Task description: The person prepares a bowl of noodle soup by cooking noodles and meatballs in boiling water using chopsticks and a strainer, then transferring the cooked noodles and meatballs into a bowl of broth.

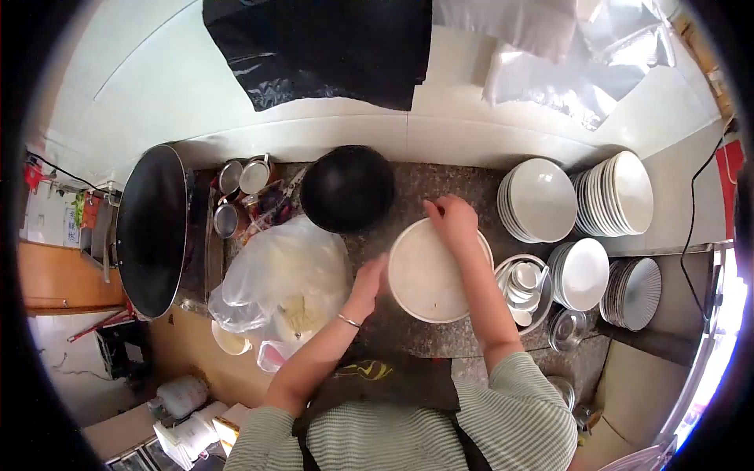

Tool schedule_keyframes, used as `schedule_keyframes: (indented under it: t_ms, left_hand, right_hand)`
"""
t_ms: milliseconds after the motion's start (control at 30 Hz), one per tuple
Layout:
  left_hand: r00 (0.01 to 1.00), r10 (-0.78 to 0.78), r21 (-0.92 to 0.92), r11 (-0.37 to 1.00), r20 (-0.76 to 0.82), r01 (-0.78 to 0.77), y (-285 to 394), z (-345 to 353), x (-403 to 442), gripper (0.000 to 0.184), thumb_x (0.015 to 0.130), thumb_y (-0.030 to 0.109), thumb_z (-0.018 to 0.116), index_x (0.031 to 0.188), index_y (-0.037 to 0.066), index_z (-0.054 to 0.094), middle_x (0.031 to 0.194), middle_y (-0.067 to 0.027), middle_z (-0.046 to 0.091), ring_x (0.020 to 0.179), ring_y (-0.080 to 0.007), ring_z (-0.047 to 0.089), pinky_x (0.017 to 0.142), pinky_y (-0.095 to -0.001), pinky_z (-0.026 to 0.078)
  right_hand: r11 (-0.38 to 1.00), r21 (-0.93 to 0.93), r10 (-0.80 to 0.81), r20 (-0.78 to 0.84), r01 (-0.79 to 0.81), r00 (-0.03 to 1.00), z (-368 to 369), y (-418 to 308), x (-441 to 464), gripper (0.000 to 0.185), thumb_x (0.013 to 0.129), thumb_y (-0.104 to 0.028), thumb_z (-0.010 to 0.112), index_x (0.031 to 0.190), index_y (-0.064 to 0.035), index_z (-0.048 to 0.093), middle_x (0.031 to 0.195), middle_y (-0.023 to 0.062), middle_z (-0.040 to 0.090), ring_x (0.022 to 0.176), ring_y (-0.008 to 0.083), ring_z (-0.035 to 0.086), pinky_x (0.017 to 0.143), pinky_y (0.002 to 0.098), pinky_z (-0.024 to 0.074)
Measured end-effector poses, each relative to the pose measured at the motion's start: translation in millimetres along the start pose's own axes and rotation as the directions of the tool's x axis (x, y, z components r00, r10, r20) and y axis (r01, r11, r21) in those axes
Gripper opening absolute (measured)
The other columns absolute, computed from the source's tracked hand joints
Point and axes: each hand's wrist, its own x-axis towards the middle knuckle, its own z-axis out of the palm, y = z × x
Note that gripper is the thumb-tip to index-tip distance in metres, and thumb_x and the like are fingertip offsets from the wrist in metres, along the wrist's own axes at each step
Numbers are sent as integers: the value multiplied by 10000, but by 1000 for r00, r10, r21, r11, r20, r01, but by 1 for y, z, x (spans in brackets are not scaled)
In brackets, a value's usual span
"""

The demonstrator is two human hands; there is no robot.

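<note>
A round, pale lid or board [430,275] with a raised rim lies in front of my body on the dark counter. My right hand [455,222] is over its upper right edge, with the fingers bent together; whether they grip anything is hidden. At its left side is my left hand [371,284], slightly blurred, its fingertips close to the rim. I cannot tell whether that hand touches it. A black bowl-shaped pan [347,189] stands behind, and a translucent plastic bag [275,267] lies left of my left hand.
Stacked white plates [542,200] and bowls [583,275] stand at the right. Beside the round piece, a basin [536,319] holds small white dishes and spoons. A large wok [153,231] leans at the left near metal cups [255,177]. Black plastic [322,51] hangs on the wall.
</note>
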Motion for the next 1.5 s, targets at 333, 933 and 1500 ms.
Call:
schedule_keyframes:
  t_ms: [333, 933, 1500]
  left_hand:
    - [989, 46, 41, 998, -138, -40, 10, 20, -2, 319, 900, 313, 519, 983, 17, 603, 909, -25, 608, 843, -98, 522, 748, -238, 413]
    - [934, 92, -194, 981, 344, -25, 10, 9, 44, 347, 933, 261, 390, 1150, 41, 547, 1084, -45, 585, 970, -128, 551, 852, -272, 430]
    - [948, 242, -212, 957, 205, -198, -47, -18, 35, 280, 926, 206, 442, 1014, 14, 626, 904, -31, 635, 809, -80, 559, 718, -240, 453]
  right_hand:
    - [987, 59, -157, 164, 149, 974, -3, -1, -9, 335, 773, -323, 628, 638, -21, 573, 671, 129, 551, 679, 316, 551, 605, 412, 449]
    - [959, 23, -273, 334, 282, 902, 15, -28, -8, 382, 763, -399, 624, 605, -56, 569, 626, 104, 553, 619, 298, 570, 554, 400, 457]
    - [918, 197, -393, 580, 346, 714, 35, -54, -17, 219, 724, -251, 596, 635, -51, 584, 658, 117, 577, 658, 310, 575, 584, 416, 467]
